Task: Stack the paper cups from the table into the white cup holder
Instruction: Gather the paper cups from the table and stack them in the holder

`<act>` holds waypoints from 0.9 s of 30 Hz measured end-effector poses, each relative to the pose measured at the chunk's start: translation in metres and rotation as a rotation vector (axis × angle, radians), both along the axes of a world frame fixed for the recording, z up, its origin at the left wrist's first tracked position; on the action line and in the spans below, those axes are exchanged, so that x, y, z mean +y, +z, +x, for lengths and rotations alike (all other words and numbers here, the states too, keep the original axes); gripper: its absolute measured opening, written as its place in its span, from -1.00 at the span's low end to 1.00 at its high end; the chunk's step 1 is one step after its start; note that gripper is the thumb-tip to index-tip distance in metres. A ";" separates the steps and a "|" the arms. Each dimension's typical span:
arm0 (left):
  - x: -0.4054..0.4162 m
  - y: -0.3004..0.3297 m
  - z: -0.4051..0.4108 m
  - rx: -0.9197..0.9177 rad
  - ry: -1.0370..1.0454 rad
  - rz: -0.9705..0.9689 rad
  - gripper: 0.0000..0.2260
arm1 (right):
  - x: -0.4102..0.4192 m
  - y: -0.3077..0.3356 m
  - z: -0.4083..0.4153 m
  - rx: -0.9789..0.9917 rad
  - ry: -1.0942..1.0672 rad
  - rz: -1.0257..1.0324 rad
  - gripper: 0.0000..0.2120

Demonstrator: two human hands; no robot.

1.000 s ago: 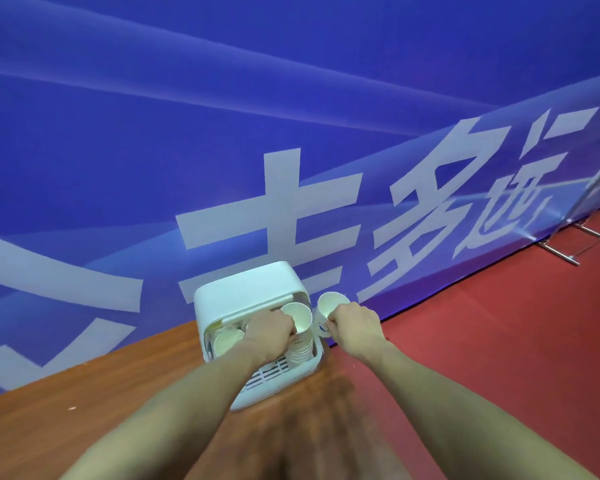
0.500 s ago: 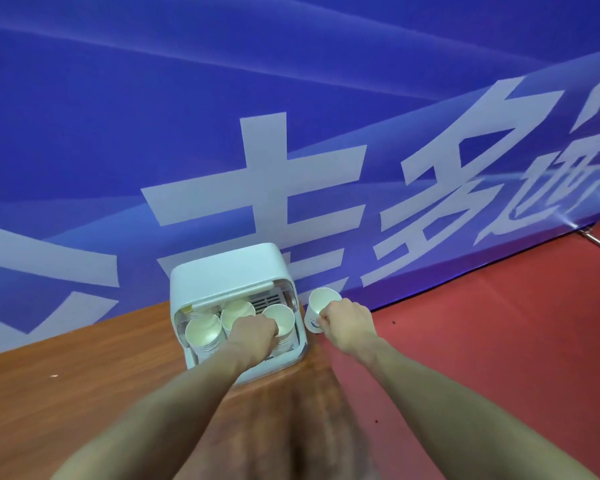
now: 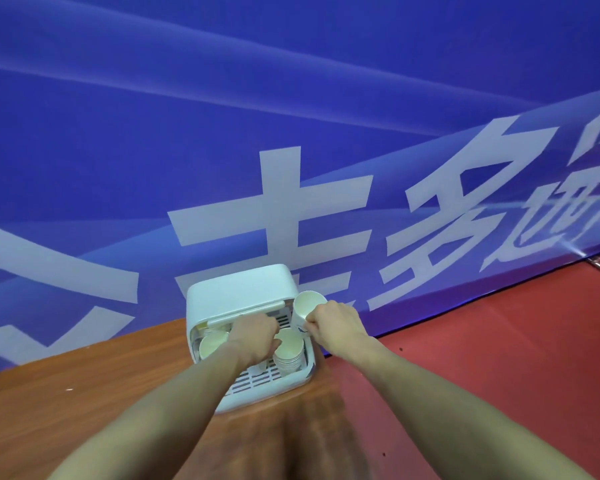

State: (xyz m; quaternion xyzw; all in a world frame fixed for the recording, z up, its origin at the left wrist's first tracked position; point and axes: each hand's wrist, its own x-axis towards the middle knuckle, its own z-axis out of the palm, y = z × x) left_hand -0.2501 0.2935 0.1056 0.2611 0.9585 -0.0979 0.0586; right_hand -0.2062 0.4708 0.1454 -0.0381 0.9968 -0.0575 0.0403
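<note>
In the head view, the task was judged to be well along. The white cup holder (image 3: pixel 243 299) stood on the wooden table (image 3: pixel 84 393) against the blue banner (image 3: pixel 222 133), with its front open. Two stacks of paper cups were seen inside it: a right stack (image 3: pixel 288 351) towards the front and a left stack (image 3: pixel 212 342) beside the left wall. A third stack may have been hidden under the left hand; this could not be told. One single cup (image 3: pixel 307 310) was held outside the holder, just beside its upper right corner, and was not yet nested. No loose cups were seen on the visible part of the table, so this cup was judged to be among the last to place.

The left hand (image 3: pixel 255 336) was reached into the holder between the two stacks, with its fingers curled downward. What it gripped, if anything, was covered by the hand itself and could not be told. The right hand (image 3: pixel 336 323) was held beside the holder's right wall, and the single cup was pinched by its lower side, mouth tilted up and towards the camera. Both forearms were stretched forward from the bottom of the frame.
</note>
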 end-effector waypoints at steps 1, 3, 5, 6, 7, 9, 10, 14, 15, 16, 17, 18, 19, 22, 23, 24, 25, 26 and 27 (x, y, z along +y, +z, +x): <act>-0.002 0.003 0.000 0.014 -0.001 0.006 -0.73 | -0.003 0.001 0.000 0.000 0.017 0.002 -0.69; -0.009 0.007 0.000 0.034 0.007 0.011 -0.72 | -0.012 0.000 0.000 -0.004 0.044 0.002 -0.69; -0.018 0.007 0.000 0.033 0.016 0.011 -0.70 | -0.020 -0.003 0.000 -0.006 0.072 0.013 -0.69; -0.022 0.006 0.001 0.025 0.021 0.013 -0.70 | -0.023 -0.006 0.000 -0.007 0.085 0.020 -0.70; -0.026 0.003 0.001 0.013 0.028 0.017 -0.69 | -0.027 -0.010 -0.001 -0.015 0.097 0.027 -0.70; -0.033 -0.002 0.003 -0.005 0.037 0.015 -0.68 | -0.032 -0.016 -0.002 -0.036 0.111 0.050 -0.70; -0.037 -0.005 0.004 -0.011 0.042 0.002 -0.67 | -0.035 -0.019 -0.004 -0.050 0.114 0.058 -0.70; -0.051 -0.014 0.008 -0.069 0.081 -0.013 -0.71 | -0.042 -0.036 -0.009 -0.098 0.115 0.106 -0.73; -0.054 -0.015 0.010 -0.089 0.095 -0.005 -0.73 | -0.044 -0.042 -0.010 -0.116 0.121 0.126 -0.76; -0.057 -0.015 0.011 -0.106 0.106 0.005 -0.75 | -0.044 -0.048 -0.011 -0.136 0.123 0.144 -0.79; -0.059 -0.016 0.012 -0.117 0.114 0.017 -0.76 | -0.045 -0.053 -0.012 -0.163 0.124 0.158 -0.82; -0.061 -0.017 0.012 -0.123 0.117 0.025 -0.77 | -0.046 -0.058 -0.013 -0.183 0.122 0.167 -0.84; -0.061 -0.018 0.012 -0.125 0.118 0.030 -0.77 | -0.047 -0.061 -0.014 -0.201 0.117 0.170 -0.84; -0.063 -0.019 0.011 -0.123 0.115 0.029 -0.77 | -0.049 -0.066 -0.017 -0.227 0.129 0.177 -0.83; -0.063 -0.020 0.011 -0.121 0.113 0.024 -0.77 | -0.050 -0.067 -0.018 -0.226 0.141 0.179 -0.83; -0.063 -0.020 0.011 -0.122 0.114 0.022 -0.77 | -0.051 -0.066 -0.019 -0.223 0.156 0.179 -0.83; -0.063 -0.020 0.011 -0.125 0.120 0.023 -0.76 | -0.051 -0.065 -0.021 -0.218 0.169 0.176 -0.82; -0.063 -0.021 0.010 -0.128 0.128 0.025 -0.75 | -0.052 -0.064 -0.023 -0.213 0.176 0.172 -0.81; -0.063 -0.021 0.009 -0.128 0.137 0.028 -0.74 | -0.052 -0.063 -0.024 -0.208 0.179 0.168 -0.81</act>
